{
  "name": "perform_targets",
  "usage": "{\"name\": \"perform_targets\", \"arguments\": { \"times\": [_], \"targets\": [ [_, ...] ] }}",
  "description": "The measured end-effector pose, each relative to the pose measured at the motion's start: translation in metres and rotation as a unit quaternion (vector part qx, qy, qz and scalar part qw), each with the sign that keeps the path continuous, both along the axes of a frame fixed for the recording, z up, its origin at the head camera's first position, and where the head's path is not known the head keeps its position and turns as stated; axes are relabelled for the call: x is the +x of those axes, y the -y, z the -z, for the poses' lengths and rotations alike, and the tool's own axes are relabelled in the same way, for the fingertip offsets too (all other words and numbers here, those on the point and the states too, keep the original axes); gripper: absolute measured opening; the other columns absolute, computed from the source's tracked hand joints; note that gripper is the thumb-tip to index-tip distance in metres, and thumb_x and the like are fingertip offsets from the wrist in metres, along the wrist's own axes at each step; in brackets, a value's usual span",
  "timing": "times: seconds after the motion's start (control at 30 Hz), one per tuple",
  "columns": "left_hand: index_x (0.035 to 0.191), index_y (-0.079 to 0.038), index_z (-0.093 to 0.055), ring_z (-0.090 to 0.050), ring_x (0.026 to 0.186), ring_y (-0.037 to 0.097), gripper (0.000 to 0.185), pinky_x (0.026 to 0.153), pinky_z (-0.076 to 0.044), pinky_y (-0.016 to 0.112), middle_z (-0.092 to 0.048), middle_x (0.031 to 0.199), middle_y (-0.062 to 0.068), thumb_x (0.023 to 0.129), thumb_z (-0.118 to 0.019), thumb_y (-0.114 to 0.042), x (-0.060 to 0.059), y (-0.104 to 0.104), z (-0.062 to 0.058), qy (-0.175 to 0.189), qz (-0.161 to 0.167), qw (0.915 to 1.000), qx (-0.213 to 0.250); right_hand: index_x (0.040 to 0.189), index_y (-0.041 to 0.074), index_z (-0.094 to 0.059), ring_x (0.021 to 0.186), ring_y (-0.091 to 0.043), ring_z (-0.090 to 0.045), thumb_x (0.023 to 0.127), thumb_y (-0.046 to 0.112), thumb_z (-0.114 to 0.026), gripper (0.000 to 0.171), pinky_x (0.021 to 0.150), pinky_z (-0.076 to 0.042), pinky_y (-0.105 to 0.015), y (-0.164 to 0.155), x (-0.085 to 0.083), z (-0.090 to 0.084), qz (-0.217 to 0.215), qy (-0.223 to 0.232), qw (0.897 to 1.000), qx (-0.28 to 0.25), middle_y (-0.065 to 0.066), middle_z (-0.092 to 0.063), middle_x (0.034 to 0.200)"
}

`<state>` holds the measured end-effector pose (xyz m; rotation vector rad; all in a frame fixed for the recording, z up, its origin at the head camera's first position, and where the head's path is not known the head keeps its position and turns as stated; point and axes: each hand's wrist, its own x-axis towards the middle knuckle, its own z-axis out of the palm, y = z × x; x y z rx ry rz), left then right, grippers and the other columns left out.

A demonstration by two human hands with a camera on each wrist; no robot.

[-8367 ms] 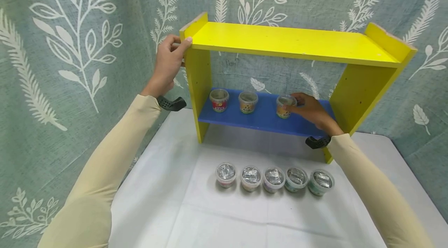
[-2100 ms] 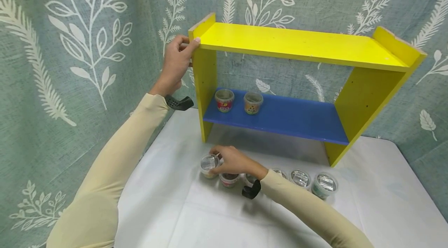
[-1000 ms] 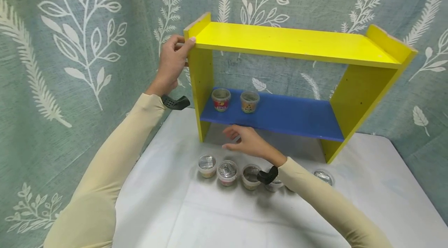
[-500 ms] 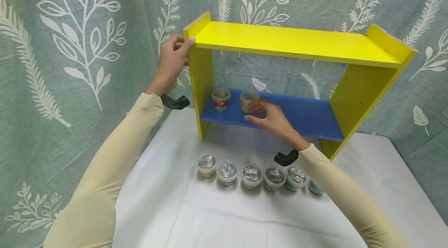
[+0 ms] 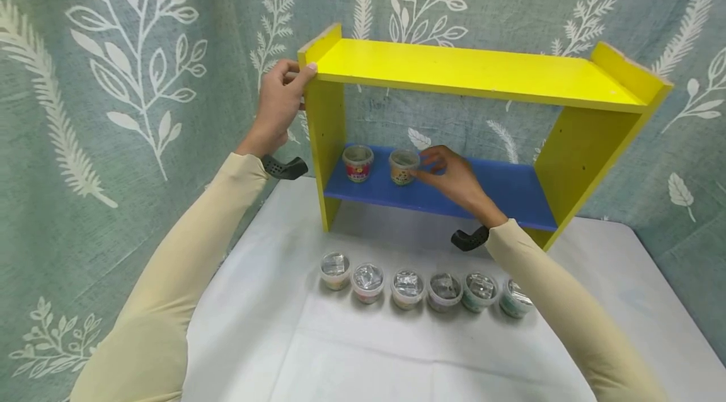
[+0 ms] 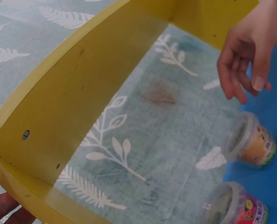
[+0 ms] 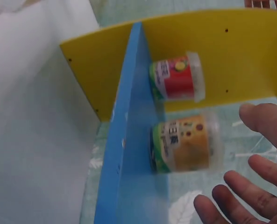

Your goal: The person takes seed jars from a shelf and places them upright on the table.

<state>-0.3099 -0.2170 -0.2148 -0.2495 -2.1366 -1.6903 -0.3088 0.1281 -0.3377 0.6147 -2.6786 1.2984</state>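
Note:
A yellow shelf point(image 5: 476, 71) with a blue lower board point(image 5: 488, 184) stands on the white table. On the board sit a red-label cup point(image 5: 357, 163) and an orange-label cup point(image 5: 403, 166). My right hand point(image 5: 426, 166) hovers just right of the orange-label cup, fingers spread and holding nothing. The right wrist view shows the orange-label cup point(image 7: 187, 142) close to my open fingers point(image 7: 264, 123), with the red-label cup point(image 7: 175, 77) beyond it. My left hand point(image 5: 295, 77) grips the shelf's top left corner.
Several foil-lidded cups point(image 5: 408, 285) stand in a row on the white table point(image 5: 317, 351) in front of the shelf, under my right forearm. A leaf-print curtain point(image 5: 142, 74) hangs close behind. The right part of the blue board is bare.
The third cup left the blue board and joined the left end of the table row. My right hand then rose from the row to the orange-label cup. The left hand kept its grip.

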Motion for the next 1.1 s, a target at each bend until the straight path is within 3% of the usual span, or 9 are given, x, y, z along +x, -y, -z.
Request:
{"name": "perform_targets", "arguments": {
  "times": [0.2,0.5,0.8,1.1],
  "targets": [
    [0.126,-0.016,-0.061,-0.059,0.103,0.024,0.043,0.083,-0.05,0.037,-0.061,0.119,0.008,0.1,-0.063,-0.051,0.001,0.0,-0.001,-0.002,-0.002,1.0,-0.003,0.148,0.017,-0.048,0.12,-0.031,-0.058,0.091,0.051,-0.076,0.072,0.09,-0.053,-0.052,-0.001,-0.012,0.001,0.007,0.051,0.999,0.001,-0.01,-0.056,0.138],
    [0.126,-0.016,-0.061,-0.059,0.104,0.023,0.045,0.084,-0.051,0.037,-0.06,0.119,0.006,0.1,-0.062,-0.052,0.003,0.0,-0.001,0.002,-0.004,0.9999,-0.011,0.154,0.018,-0.042,0.127,-0.03,-0.055,0.091,0.053,-0.075,0.079,0.095,-0.051,-0.053,0.0,-0.027,0.011,-0.017,0.098,0.995,-0.016,-0.009,-0.05,0.147],
    [0.126,-0.016,-0.061,-0.06,0.104,0.024,0.045,0.084,-0.05,0.037,-0.061,0.119,0.006,0.1,-0.063,-0.052,0.003,-0.001,-0.002,-0.003,-0.002,1.0,-0.007,0.156,0.017,-0.041,0.125,-0.029,-0.055,0.091,0.05,-0.077,0.081,0.095,-0.052,-0.052,0.007,-0.033,0.018,-0.026,0.105,0.994,-0.03,-0.01,-0.051,0.141],
    [0.126,-0.016,-0.061,-0.06,0.104,0.024,0.045,0.084,-0.05,0.037,-0.061,0.118,0.006,0.099,-0.063,-0.051,0.003,-0.001,-0.002,-0.003,0.0,1.0,-0.005,0.159,0.019,-0.034,0.128,-0.03,-0.054,0.094,0.051,-0.073,0.083,0.096,-0.051,-0.051,0.015,-0.035,0.023,-0.026,0.099,0.994,-0.026,-0.013,-0.046,0.147]
  ]
}}
